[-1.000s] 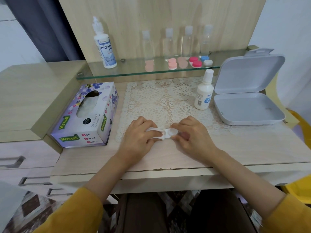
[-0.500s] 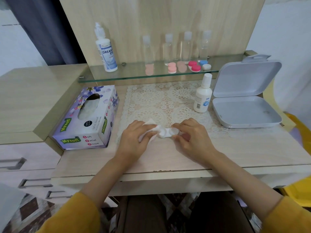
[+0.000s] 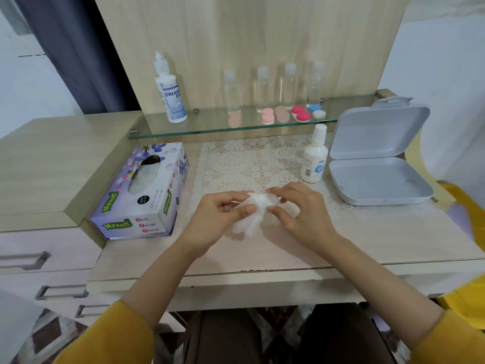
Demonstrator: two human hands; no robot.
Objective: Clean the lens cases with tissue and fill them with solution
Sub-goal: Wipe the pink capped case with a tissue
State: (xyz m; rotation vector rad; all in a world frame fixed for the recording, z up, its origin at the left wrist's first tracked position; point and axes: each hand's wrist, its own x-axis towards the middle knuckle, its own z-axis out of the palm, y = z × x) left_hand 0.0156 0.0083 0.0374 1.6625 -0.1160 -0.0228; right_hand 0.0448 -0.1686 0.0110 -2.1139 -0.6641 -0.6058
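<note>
A white lens case (image 3: pixel 271 199) is held just above the lace mat (image 3: pixel 252 164), pinched at its right end by my right hand (image 3: pixel 299 211). My left hand (image 3: pixel 217 219) pinches a crumpled white tissue (image 3: pixel 249 219) and presses it against the case's left half, which the tissue hides. A small white solution bottle (image 3: pixel 314 156) stands upright to the right of the mat. A taller solution bottle (image 3: pixel 169 90) stands on the glass shelf (image 3: pixel 210 127).
A tissue box (image 3: pixel 141 193) lies left of the mat. An open grey box (image 3: pixel 375 164) sits at the right. On the shelf stand several clear bottles (image 3: pixel 273 88) and pink, red and blue lens cases (image 3: pixel 288 115).
Both hands have lifted the case slightly off the table. The tissue now hangs loose below my left hand and covers more of the case.
</note>
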